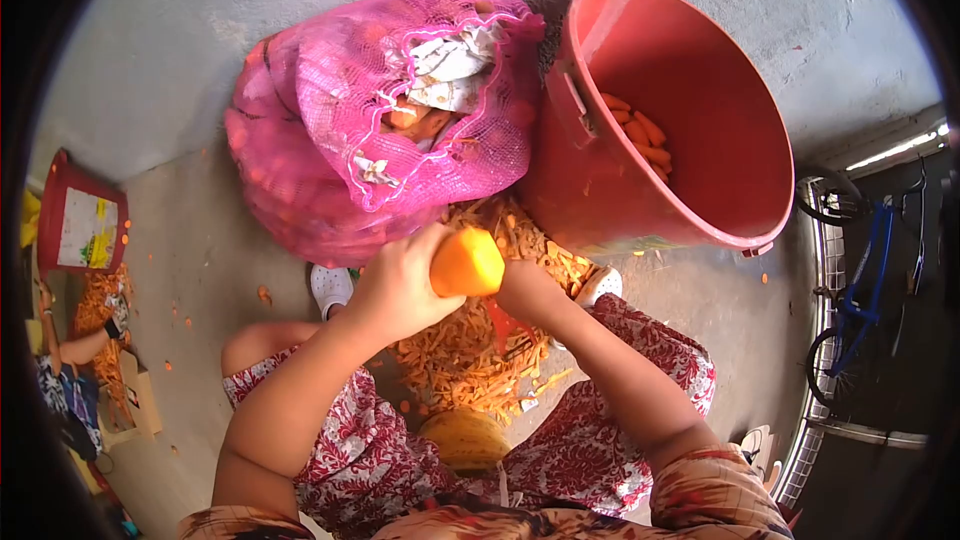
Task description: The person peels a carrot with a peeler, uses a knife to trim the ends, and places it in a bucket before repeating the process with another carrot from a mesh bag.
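A thick, peeled orange carrot [468, 263] points up towards the camera, with my left hand [405, 275] wrapped round it. Close against its right side is my right hand [530, 292], fingers curled and mostly hidden behind the carrot. What it holds cannot be made out; a bit of red shows just below it. Under both hands lies a heap of orange peelings [470, 365] on the floor. Beyond my left hand stands a pink mesh sack [290, 150] with carrots and pale cloth or paper in its opening.
A large red bucket [700, 130] holding several peeled carrots [640, 135] leans at the right. Far left are a smaller red bucket [85, 225], more peelings [100, 315] and part of another person [85, 348]. A blue bicycle [860, 285] is at the far right.
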Motion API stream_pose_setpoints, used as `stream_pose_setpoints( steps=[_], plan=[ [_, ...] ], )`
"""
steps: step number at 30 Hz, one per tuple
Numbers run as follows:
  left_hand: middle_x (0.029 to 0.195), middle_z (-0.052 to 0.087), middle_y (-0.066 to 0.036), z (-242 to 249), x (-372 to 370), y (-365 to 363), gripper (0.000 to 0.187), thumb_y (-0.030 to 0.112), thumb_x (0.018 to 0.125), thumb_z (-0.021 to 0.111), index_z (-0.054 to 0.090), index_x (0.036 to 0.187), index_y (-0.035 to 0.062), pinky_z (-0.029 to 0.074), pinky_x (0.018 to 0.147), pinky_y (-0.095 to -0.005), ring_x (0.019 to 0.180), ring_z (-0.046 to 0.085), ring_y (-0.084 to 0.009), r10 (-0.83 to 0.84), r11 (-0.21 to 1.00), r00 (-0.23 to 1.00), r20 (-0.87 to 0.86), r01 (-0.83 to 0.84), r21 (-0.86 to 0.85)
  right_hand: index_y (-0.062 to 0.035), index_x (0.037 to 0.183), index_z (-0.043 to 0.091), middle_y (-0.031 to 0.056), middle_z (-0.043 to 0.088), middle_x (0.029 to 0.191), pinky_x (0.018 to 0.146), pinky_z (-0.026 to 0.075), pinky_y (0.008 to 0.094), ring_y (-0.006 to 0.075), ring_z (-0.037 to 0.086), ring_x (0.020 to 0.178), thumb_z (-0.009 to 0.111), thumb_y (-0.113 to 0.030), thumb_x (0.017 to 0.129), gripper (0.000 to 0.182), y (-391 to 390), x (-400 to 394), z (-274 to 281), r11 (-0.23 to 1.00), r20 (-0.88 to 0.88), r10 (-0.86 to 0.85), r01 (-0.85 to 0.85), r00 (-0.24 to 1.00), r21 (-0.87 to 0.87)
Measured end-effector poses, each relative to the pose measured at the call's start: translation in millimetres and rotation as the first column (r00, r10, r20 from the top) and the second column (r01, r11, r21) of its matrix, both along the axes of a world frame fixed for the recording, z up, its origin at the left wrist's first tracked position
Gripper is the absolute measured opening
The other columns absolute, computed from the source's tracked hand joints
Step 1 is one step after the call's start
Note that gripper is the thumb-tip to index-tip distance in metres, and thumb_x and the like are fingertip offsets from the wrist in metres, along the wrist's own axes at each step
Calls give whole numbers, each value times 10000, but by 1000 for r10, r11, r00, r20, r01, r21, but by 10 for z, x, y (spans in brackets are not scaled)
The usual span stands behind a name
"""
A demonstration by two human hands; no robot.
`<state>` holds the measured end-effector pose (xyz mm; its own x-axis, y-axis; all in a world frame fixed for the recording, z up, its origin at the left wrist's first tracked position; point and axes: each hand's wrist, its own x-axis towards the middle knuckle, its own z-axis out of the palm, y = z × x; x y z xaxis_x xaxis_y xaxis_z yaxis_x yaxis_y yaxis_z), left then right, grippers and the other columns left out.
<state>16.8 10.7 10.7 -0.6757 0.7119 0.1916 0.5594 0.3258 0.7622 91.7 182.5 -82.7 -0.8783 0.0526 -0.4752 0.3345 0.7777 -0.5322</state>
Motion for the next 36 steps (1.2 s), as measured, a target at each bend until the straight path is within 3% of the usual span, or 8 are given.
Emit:
stream_pose_setpoints(
  steps=[2, 5, 10, 16, 19, 20, 24, 36],
  plan=[
    [715, 578, -112, -108, -63, 44, 353, 124, 619, 708, 500, 889, 29, 470, 537, -318, 628, 595, -237, 48, 983, 998, 32, -53, 173, 11, 859, 542, 229, 578, 753, 664, 457, 432, 372, 570, 752, 498, -194, 762, 232, 8, -21, 43, 992, 13, -75, 75, 997, -102],
    [679, 558, -57, -185, -117, -7, 292, 134, 674, 693, 507, 883, 52, 451, 473, -262, 556, 564, -155, 58, 959, 539, 840, -264, 103, 24, 853, 529, 249, 569, 740, 654, 456, 441, 391, 564, 741, 497, -176, 766, 221, 16, -121, 133, 953, -171, -300, 287, 939, -94],
    [676, 517, -39, -266, -167, -33, 670, 675, 758, 329, 488, 943, 51, 426, 436, -221, 528, 511, -118, -134, 965, 20, 991, -223, 135, 31, 756, 469, 243, 518, 649, 555, 409, 394, 396, 533, 645, 533, -186, 793, 229, -30, -175, 422, 944, -389, -329, 307, 860, -120],
    [765, 536, -55, -343, -191, -37, 569, 582, 809, 369, 470, 1027, 66, 450, 493, -231, 592, 531, -118, -53, 959, 179, 982, -266, 101, 29, 736, 449, 236, 485, 604, 530, 396, 387, 407, 499, 593, 536, -173, 797, 228, -13, -172, 546, 932, -433, -362, 317, 825, -175],
    [869, 514, -72, -474, -129, 86, 539, 548, 816, 405, 441, 1011, 47, 456, 653, -260, 730, 538, -127, -30, 890, 462, 886, -391, 234, 26, 754, 455, 242, 506, 626, 550, 408, 405, 411, 512, 629, 534, -151, 786, 197, -113, -133, 582, 925, -416, -376, 310, 828, -220],
    [1040, 434, -82, -615, -123, 112, 490, 398, 814, 498, 355, 1107, 33, 376, 831, -282, 940, 457, -131, -98, 837, 481, 871, -434, 334, 24, 768, 459, 251, 521, 641, 568, 419, 423, 413, 527, 660, 533, -133, 776, 174, -156, -128, 595, 923, -411, -376, 300, 830, -240],
    [1131, 362, -77, -579, -36, 165, 569, 166, 745, 536, 216, 1199, 43, 297, 917, -293, 1064, 373, -148, -149, 863, 462, 874, -371, 343, 17, 804, 470, 255, 544, 676, 600, 433, 447, 411, 543, 698, 520, -106, 761, 140, -199, -117, 594, 929, -406, -361, 288, 839, -232],
    [1204, 374, -72, -623, 25, 200, 632, 570, 830, 310, 286, 1221, 74, 287, 954, -320, 1128, 370, -164, -318, 824, 326, 890, -369, 430, -40, 897, 463, 194, 569, 655, 587, 450, 452, 366, 570, 627, 492, -213, 786, 208, -202, -79, 641, 976, -356, -215, 217, 909, -35]
  ],
)
